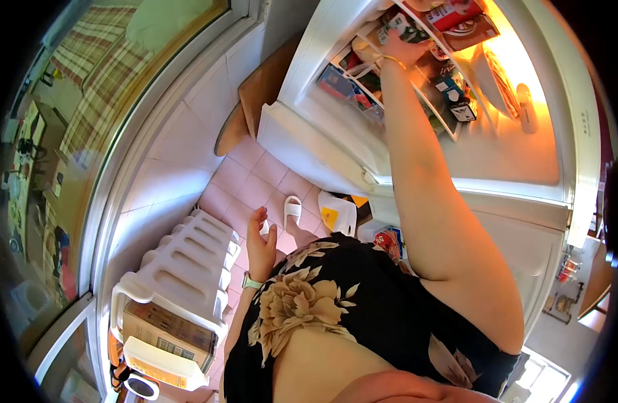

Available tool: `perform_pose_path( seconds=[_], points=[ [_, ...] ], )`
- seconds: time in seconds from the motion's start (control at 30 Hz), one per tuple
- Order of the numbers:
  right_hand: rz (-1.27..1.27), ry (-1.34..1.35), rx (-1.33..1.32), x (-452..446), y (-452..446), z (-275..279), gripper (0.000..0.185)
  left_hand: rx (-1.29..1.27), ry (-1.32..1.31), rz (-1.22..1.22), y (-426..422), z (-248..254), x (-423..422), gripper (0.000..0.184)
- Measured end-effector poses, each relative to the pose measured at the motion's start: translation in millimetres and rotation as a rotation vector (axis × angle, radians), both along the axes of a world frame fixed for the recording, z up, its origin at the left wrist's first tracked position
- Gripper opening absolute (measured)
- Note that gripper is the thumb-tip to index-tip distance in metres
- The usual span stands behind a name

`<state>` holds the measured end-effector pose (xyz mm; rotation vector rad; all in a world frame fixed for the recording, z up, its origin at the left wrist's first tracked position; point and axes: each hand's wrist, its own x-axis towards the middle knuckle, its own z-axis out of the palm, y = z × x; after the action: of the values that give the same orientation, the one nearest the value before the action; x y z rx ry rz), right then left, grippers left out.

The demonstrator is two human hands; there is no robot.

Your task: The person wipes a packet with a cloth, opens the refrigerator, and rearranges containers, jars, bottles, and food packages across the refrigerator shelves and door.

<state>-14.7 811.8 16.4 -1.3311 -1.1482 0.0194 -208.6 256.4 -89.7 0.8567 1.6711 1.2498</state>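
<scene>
My right hand [404, 50], with a yellow band at the wrist, reaches up into the lit fridge. Its fingers are against a dark green and white package [408, 28] on a shelf and look closed on its near edge; the fingertips are partly hidden. Around it lie a beige packet [367, 51], a red package [453, 13] and a brown package [471, 32]. Small dark boxes [451, 87] stand below the hand. My left hand [260, 247], wearing a watch [251, 282], hangs over the tiled floor, holding nothing, its fingers loosely bent and thumb apart.
The fridge door [316, 148] stands open on the left. A white plastic rack [188, 262] with a cardboard box [168, 332] is at lower left, beside a window frame [114, 154]. A brown wooden board [265, 84] leans near the wall. A white bag [338, 213] rests low by the fridge.
</scene>
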Motion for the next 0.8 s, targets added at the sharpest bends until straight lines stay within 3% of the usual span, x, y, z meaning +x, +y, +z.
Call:
perform_pose_path(
  seconds=[0.07, 0.13, 0.3, 0.43, 0.5, 0.77, 0.8],
  points=[
    [0.052, 0.004, 0.041, 7, 1, -6, 0.139, -0.005, -0.038, 0.001, -5, -2, 0, 0.048],
    [-0.043, -0.059, -0.234, 0, -33, 17, 0.140, -0.009, -0.059, -0.008, -9, -4, -1, 0.048],
    [-0.049, -0.214, -0.218, 9, -1, 6, 0.148, -0.083, -0.084, -0.013, -19, -17, -3, 0.048],
    [-0.102, -0.296, -0.260, -15, -44, 30, 0.136, -0.088, -0.126, -0.013, -19, -16, -1, 0.047],
    [-0.064, -0.234, -0.303, 55, 13, -3, 0.134, -0.098, -0.145, -0.031, -19, -17, -2, 0.048],
    [-0.267, -0.233, -0.491, 113, -12, 12, 0.133, -0.089, -0.131, -0.050, -24, -28, -5, 0.047],
    [-0.201, -0.290, -0.446, 130, -3, 7, 0.131, -0.103, -0.134, -0.052, -25, -29, -4, 0.047]
  ],
)
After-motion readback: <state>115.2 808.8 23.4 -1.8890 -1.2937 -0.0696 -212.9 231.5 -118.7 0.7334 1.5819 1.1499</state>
